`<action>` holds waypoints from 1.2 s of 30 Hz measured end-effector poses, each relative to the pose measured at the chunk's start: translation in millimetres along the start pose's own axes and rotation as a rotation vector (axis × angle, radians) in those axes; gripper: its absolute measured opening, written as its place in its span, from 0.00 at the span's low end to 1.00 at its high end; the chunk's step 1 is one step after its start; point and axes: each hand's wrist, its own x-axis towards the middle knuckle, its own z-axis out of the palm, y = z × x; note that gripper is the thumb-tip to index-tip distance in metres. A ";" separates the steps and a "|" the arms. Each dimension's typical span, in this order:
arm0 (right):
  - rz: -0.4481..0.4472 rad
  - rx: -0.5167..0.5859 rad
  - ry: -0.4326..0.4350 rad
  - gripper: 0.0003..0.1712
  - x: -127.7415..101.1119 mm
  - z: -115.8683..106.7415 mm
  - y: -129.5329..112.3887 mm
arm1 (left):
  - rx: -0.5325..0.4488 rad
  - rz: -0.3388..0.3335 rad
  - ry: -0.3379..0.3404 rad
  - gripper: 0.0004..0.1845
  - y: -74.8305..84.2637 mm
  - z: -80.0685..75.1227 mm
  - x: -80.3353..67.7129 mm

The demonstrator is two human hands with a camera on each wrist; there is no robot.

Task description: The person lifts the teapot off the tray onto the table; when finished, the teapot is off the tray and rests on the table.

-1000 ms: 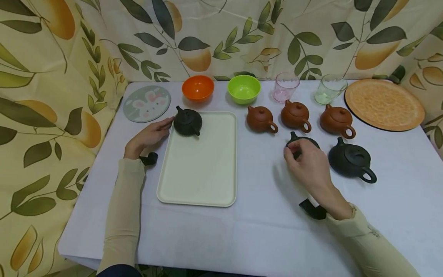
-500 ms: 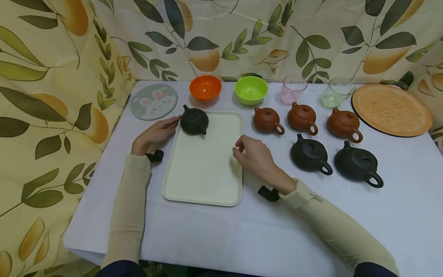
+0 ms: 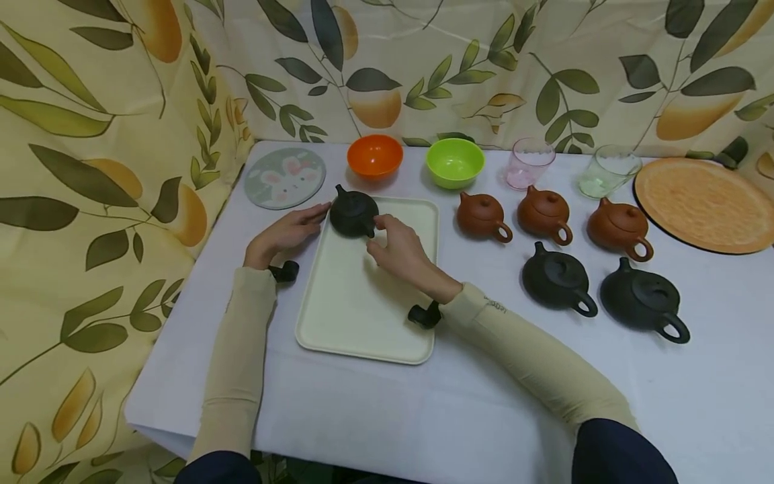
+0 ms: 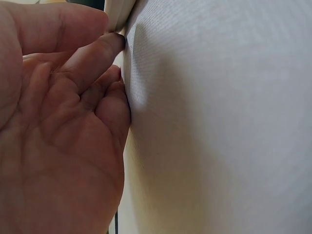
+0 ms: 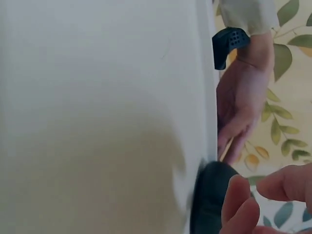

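A small black teapot sits on the far left corner of a cream tray. My left hand lies along the tray's left edge, fingers extended toward the teapot. In the left wrist view the little-finger side of that hand rests on the white cloth, fingertips right at the tray wall. My right hand reaches over the tray, its thumb and forefinger parted at the teapot's handle end. A gap shows between these fingertips in the right wrist view, close over the dark teapot body.
Two larger black teapots stand on the right, behind them three brown teapots. Along the back are a rabbit-patterned round mat, an orange bowl, a green bowl, two clear cups and a round tan board.
My right hand has left one of the larger black teapots, swept left across the tray and come to the small teapot's handle. The left hand stays at the tray edge; the head view has shifted slightly.
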 end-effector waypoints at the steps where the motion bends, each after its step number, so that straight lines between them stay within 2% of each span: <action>1: 0.008 0.034 -0.004 0.28 3.0 1.8 -0.7 | 0.005 0.001 -0.001 0.30 2.9 -0.2 -1.1; 3: 0.035 0.087 -0.010 0.28 7.6 5.2 -1.7 | 0.021 -0.001 -0.002 0.30 5.4 -0.5 -1.9; 7: 0.081 0.111 0.013 0.25 12.1 10.1 -0.3 | 0.016 -0.011 0.008 0.30 -6.0 0.6 4.4; 11: 0.094 0.073 0.045 0.21 11.0 9.5 4.8 | 0.013 -0.006 0.021 0.29 -16.0 2.8 9.8; 16: 0.093 0.001 0.078 0.19 6.7 3.8 10.1 | 0.020 0.005 0.028 0.29 -17.7 1.9 10.1; 21: 0.113 -0.077 0.092 0.19 1.1 -2.7 13.6 | 0.034 -0.015 0.027 0.30 -17.6 0.4 8.7; 28: 0.058 -0.166 0.084 0.15 -11.0 -13.6 16.0 | 0.038 -0.020 0.025 0.30 -16.0 1.7 5.6; 36: 0.033 -0.142 0.094 0.12 -30.0 -22.9 21.3 | 0.037 -0.022 0.014 0.31 -13.8 2.7 5.4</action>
